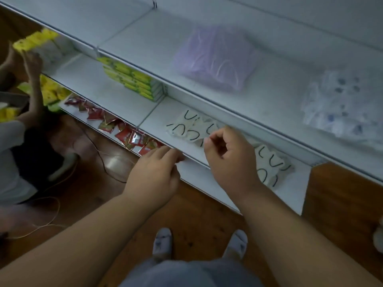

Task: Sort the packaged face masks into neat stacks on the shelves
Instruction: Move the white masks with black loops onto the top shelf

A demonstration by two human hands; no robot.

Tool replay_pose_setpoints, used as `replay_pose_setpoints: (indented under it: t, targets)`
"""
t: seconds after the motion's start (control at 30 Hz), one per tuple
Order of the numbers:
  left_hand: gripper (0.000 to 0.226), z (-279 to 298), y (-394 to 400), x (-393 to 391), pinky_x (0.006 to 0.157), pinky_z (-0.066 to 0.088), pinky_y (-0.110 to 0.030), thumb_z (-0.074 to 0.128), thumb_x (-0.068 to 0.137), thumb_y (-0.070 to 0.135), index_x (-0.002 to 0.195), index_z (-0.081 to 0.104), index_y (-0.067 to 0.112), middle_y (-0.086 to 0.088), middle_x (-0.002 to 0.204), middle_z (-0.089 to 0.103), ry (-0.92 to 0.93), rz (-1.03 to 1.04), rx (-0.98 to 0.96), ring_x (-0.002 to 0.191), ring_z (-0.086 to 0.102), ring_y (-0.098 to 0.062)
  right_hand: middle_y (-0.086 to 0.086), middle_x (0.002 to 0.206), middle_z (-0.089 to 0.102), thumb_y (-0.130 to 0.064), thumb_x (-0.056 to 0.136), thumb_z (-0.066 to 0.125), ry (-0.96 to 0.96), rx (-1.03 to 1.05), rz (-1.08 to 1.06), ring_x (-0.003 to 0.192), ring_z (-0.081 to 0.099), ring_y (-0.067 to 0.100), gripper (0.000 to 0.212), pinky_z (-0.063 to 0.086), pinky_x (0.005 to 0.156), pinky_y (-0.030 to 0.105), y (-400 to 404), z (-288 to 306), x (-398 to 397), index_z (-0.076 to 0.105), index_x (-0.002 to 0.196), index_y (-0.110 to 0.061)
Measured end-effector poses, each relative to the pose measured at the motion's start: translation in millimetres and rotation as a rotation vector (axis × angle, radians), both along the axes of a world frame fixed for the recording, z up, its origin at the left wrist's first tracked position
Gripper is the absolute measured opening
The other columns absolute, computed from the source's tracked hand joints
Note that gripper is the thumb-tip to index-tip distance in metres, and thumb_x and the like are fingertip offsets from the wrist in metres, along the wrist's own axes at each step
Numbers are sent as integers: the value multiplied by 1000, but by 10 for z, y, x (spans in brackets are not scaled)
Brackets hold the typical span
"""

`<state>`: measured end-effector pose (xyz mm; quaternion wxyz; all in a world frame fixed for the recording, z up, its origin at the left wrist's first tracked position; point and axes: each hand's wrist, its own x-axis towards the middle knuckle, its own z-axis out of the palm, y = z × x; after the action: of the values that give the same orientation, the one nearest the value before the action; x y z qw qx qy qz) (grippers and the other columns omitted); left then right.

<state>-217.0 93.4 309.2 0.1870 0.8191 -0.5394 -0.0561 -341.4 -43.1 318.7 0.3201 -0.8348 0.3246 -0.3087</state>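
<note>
White shelves [207, 65] carry purple mask packs [213, 56], cream masks with black loops [190, 127], yellow-green boxes [132, 79] and red sachets [124, 133] above a brown wooden floor [196, 208].

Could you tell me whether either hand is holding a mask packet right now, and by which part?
It cannot be told. The right hand curls over the cream packets, the left hand at the shelf edge; no grip shows.

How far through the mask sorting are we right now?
Done, it seems: the purple mask stack and the patterned white stack sit gathered on the upper shelf. In hand: the right hand and left hand are at the lower shelf edge, neither clearly holding a pack. Left: the cream masks lie scattered, with more beyond the right hand.
</note>
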Motion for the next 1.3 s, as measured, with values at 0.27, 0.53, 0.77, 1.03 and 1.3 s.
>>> replay_pose_setpoints:
  t: [0.27, 0.53, 0.77, 1.03, 1.3]
  targets:
    - [29, -587, -44, -88, 68, 39, -29, 67, 81, 2, 108, 67, 15, -3, 101, 65, 167, -113, 83, 84, 63, -28, -2, 76, 58, -18, 93, 62, 141, 97, -183, 72, 53, 10, 13, 40, 63, 14, 144, -637, -380, 61, 81, -15]
    - [31, -1347, -693, -664, 68, 39, -23, 56, 93, 9, 121, 61, 20, 3, 116, 60, 308, -198, 186, 94, 55, -17, -4, 84, 58, -24, 94, 59, 247, 210, -338, 77, 54, 7, 10, 45, 64, 20, -129, -1526, -1054, 61, 86, -18]
    - [33, -2194, -1274, -1168, 65, 32, -18, 55, 94, 13, 123, 57, 27, 11, 116, 57, 329, -206, 251, 91, 47, -6, 0, 119, 56, -29, 96, 60, 451, 263, -371, 105, 54, 11, 27, 40, 81, 21, -796, -2587, -1508, 61, 119, -17]
    - [32, -2956, -1752, -1397, 63, 41, -17, 54, 95, 15, 122, 56, 31, 15, 108, 56, 460, -129, 360, 86, 55, -5, 14, 151, 35, -37, 96, 57, 825, 314, -331, 136, 39, 32, 55, 38, 107, 40, -1844, -3682, -1611, 44, 139, -6]
    - [26, -3235, -1856, -1529, 69, 43, -23, 55, 96, 23, 121, 57, 29, 13, 113, 57, 469, -126, 469, 89, 56, -9, 9, 111, 56, -23, 94, 54, 854, 22, -336, 107, 50, 30, 14, 40, 91, 41, -1829, -3989, -1808, 61, 102, -16]
